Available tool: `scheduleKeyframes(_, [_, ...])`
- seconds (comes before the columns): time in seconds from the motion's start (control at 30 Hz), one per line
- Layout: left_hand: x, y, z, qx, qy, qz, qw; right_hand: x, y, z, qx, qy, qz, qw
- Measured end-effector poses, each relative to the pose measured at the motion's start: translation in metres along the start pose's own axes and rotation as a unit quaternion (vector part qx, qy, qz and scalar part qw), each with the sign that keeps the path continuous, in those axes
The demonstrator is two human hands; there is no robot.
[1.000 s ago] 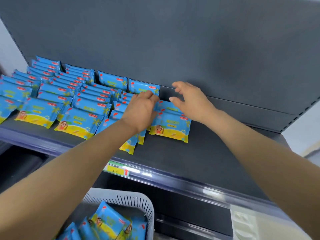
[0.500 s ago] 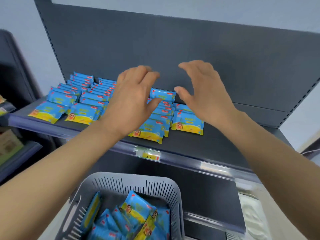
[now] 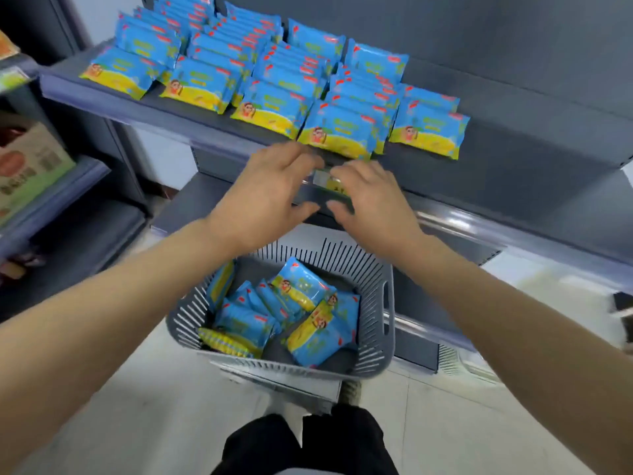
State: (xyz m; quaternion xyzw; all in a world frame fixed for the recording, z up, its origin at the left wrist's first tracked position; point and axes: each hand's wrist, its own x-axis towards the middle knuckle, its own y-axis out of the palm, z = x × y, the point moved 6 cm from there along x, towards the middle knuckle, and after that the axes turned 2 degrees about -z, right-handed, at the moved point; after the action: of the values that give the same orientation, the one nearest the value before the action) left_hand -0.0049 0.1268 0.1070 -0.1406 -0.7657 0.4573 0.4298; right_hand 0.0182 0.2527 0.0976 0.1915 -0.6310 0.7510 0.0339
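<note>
Dark grey metal shelf point(image 3: 513, 159) sits higher in view than half a second ago. The grey slotted plastic basket point(image 3: 387, 303), rectangular, now shows whole below the shelf edge. Shelf packets point(image 3: 274, 104) are glossy blue and yellow pillow packs. They lie flat in overlapping rows running front to back, long axis along the shelf, yellow edge toward the person. Basket packets point(image 3: 246, 323) are the same kind, jumbled, some on edge, pointing every way. Left hand point(image 3: 267, 200) and right hand point(image 3: 373, 204) have dropped from over the rows to the shelf front, above the basket. Each grip is released: fingers spread, holding nothing. Price tag point(image 3: 329, 181) shows between them, blurred.
</note>
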Motion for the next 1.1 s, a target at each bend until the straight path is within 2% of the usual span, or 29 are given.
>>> scheduleKeyframes(0.07, [-0.027,0.038,0.020,-0.031,-0.040,0.091,0.995,-0.010,0.058,-0.005,0.013,0.035,0.113,0.993])
scheduleKeyframes(0.17, [-0.071,0.090,0.052,-0.046,-0.121,0.227,0.965,-0.028,0.136,-0.016,0.051,0.105,0.245,0.962])
scheduleKeyframes(0.23, [-0.096,0.117,0.066,-0.042,-0.136,0.291,0.946,-0.040,0.178,-0.022,0.059,0.134,0.300,0.943])
scheduleKeyframes(0.47, [-0.146,0.177,0.098,0.023,-0.143,0.405,0.903,-0.077,0.269,-0.049,0.025,0.204,0.429,0.880])
scheduleKeyframes(0.6, [-0.174,0.209,0.107,0.069,-0.147,0.515,0.841,-0.085,0.287,-0.051,0.043,0.240,0.435,0.867])
scheduleKeyframes(0.67, [-0.187,0.221,0.110,0.088,-0.153,0.571,0.802,-0.084,0.290,-0.053,0.034,0.253,0.412,0.875])
scheduleKeyframes(0.73, [-0.195,0.229,0.112,0.093,-0.157,0.600,0.779,-0.079,0.291,-0.054,0.045,0.248,0.399,0.881])
scheduleKeyframes(1.0, [-0.195,0.226,0.105,0.100,-0.156,0.652,0.736,-0.054,0.247,-0.049,0.075,0.192,0.334,0.920])
scheduleKeyframes(1.1, [-0.185,0.211,0.103,0.073,-0.186,0.633,0.748,-0.040,0.211,-0.048,0.085,0.165,0.302,0.935])
